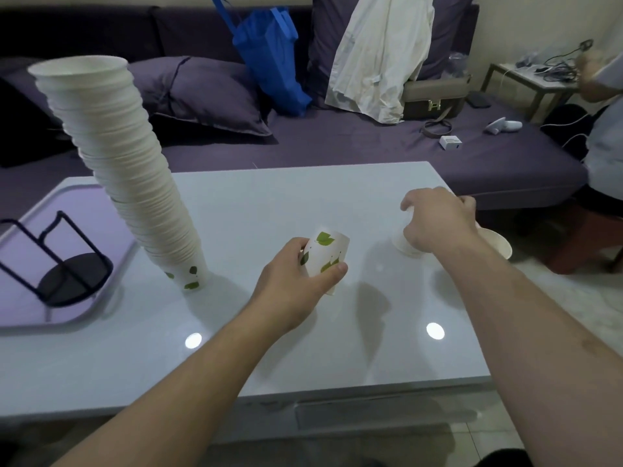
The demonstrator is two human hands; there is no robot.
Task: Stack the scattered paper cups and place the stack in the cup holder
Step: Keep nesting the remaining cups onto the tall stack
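A tall leaning stack of white paper cups point(124, 170) stands on the white table point(236, 348), left of centre. My left hand point(290, 284) grips one white cup with green leaves point(325, 254), held upside down just above the table. My right hand point(438, 220) closes from above on another white cup point(403, 242) standing at the table's right side. One more cup point(495, 242) lies on its side past my right wrist at the table's edge. The black wire cup holder point(64, 264) stands on a tray at the left.
The grey tray point(27, 315) lies at the table's left end. Behind the table runs a purple sofa point(371, 150) with pillows, a blue bag point(269, 59), white cloth and a handbag. A seated person point(603, 136) is at the far right.
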